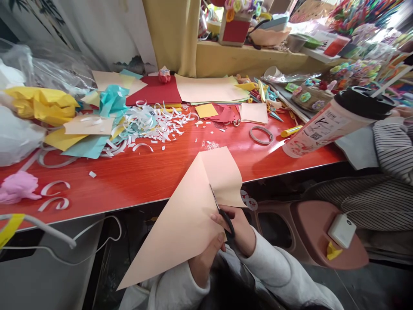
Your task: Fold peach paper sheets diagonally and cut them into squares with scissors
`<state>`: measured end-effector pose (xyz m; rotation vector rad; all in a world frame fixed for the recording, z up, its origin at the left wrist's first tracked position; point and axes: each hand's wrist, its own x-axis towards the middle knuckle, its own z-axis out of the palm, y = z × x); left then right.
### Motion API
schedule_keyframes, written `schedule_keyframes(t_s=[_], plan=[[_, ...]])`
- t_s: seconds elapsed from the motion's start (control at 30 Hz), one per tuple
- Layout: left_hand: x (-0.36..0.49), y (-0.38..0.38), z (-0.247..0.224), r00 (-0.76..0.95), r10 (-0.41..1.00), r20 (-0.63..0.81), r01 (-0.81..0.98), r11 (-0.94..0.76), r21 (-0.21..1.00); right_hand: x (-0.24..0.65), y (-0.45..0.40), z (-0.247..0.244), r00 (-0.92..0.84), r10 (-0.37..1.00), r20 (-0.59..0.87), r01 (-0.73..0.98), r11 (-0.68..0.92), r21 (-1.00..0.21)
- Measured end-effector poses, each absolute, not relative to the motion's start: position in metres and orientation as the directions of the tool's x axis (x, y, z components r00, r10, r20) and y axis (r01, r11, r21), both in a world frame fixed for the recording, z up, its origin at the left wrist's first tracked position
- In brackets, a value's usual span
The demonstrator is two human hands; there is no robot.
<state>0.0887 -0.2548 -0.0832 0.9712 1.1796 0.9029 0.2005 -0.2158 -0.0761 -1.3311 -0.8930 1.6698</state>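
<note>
A large peach sheet of paper (180,215) is in front of me, its upper part over the edge of the red table (155,172). My left hand (206,258) grips the sheet near its lower right edge, the thumb on top and the other fingers mostly hidden beneath. Black-handled scissors (227,221) are in my right hand (241,228), their blades lying along a cut in the paper. To the right of the blades, a partly cut flap (224,172) curls away from the main sheet.
White paper shreds (164,125) lie heaped at the back beside coloured sheets and crumpled yellow paper (41,105). A lidded cup (322,125) stands on the right near a person's striped sleeve (393,146). Below, a pink stool (322,232) carries a white device (342,230). A white cable (97,254) hangs lower left.
</note>
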Motion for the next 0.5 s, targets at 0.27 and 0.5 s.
schedule_keyframes(t_s=[0.27,0.5], plan=[[0.0884,-0.2574,-0.0830,0.182,0.928,-0.324,-0.033,0.335,0.942,0.1994,-0.2140,-0.0668,-0.084,0.916,-0.393,-0.118,-0.400,-0.909],[0.0863,-0.2602,-0.0835,0.228,0.922,-0.312,0.042,0.310,0.950,0.2006,-0.2133,-0.0675,-0.105,0.920,-0.378,-0.139,-0.390,-0.910]])
